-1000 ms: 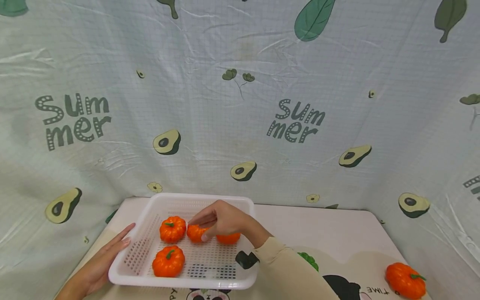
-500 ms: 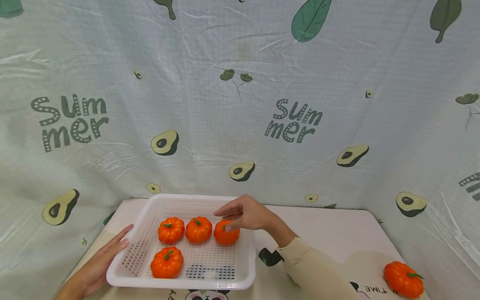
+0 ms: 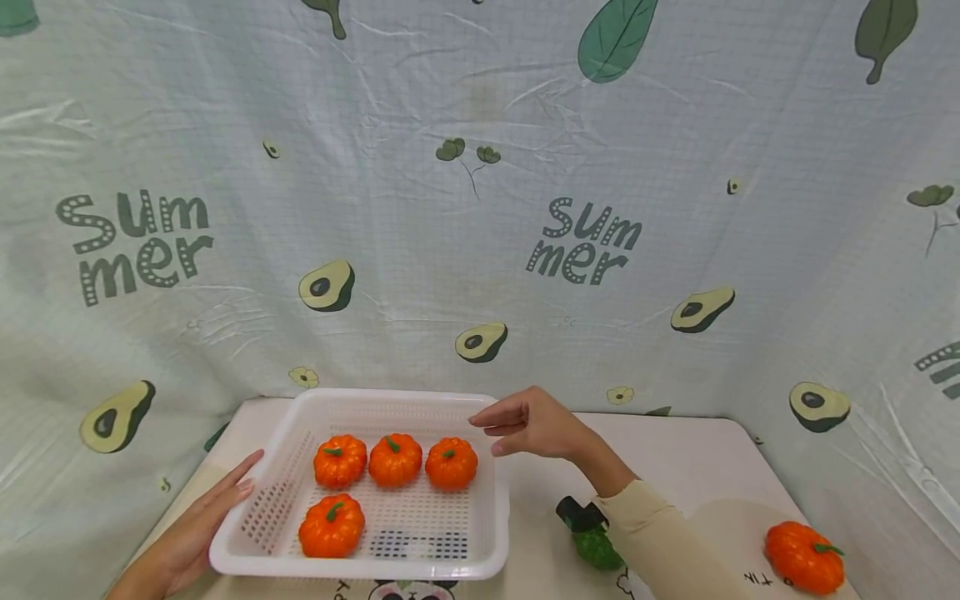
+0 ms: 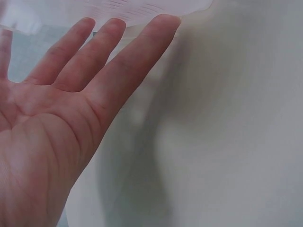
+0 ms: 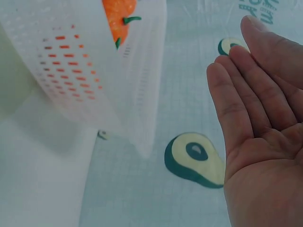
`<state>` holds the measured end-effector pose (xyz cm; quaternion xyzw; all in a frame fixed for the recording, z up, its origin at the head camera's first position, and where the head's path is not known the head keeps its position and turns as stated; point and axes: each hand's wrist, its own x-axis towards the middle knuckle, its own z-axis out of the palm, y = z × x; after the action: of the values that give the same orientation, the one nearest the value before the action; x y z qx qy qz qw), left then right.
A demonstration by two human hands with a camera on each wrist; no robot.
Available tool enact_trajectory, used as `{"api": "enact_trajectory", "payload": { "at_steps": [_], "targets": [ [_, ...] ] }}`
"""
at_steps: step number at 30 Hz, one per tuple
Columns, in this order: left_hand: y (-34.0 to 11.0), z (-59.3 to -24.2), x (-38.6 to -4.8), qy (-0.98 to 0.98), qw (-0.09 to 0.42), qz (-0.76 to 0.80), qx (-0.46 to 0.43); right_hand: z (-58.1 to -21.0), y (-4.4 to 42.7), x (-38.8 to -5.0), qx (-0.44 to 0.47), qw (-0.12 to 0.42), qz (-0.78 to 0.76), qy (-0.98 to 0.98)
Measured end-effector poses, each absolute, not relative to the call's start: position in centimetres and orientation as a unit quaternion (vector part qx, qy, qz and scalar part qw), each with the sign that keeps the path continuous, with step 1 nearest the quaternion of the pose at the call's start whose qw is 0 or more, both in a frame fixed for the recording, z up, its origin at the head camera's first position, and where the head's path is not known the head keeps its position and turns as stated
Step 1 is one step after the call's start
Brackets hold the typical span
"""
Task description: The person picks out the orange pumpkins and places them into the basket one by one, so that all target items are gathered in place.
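A white plastic basket stands on the table at centre left in the head view. Three orange pumpkins form a row inside, left pumpkin, middle pumpkin and right pumpkin; a further pumpkin sits at the front left. My left hand lies along the basket's left side, fingers extended, fingertips by its wall. Over the right rim hovers my right hand, holding nothing, its fingers loosely straight and apart from the pumpkins. The right wrist view shows its bare palm.
Another orange pumpkin rests at the table's right front. A green bumpy object lies right of the basket, partly hidden by the right sleeve. Behind the table hangs a printed curtain.
My right hand has moved right, from over the middle pumpkin, past the right one, to the basket's right rim. The pumpkins stay in place. My left hand keeps its place beside the basket.
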<state>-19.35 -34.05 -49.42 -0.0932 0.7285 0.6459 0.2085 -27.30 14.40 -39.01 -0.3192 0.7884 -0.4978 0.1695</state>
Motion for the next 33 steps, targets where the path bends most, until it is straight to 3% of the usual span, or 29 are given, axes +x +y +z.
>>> {"api": "enact_trajectory", "payload": {
  "at_steps": [33],
  "targets": [
    [-34.2, -49.9, -19.2, 0.721, 0.212, 0.654, -0.091, -40.8, 24.4, -25.4, -0.286, 0.131, -0.523, 0.792]
  ]
}}
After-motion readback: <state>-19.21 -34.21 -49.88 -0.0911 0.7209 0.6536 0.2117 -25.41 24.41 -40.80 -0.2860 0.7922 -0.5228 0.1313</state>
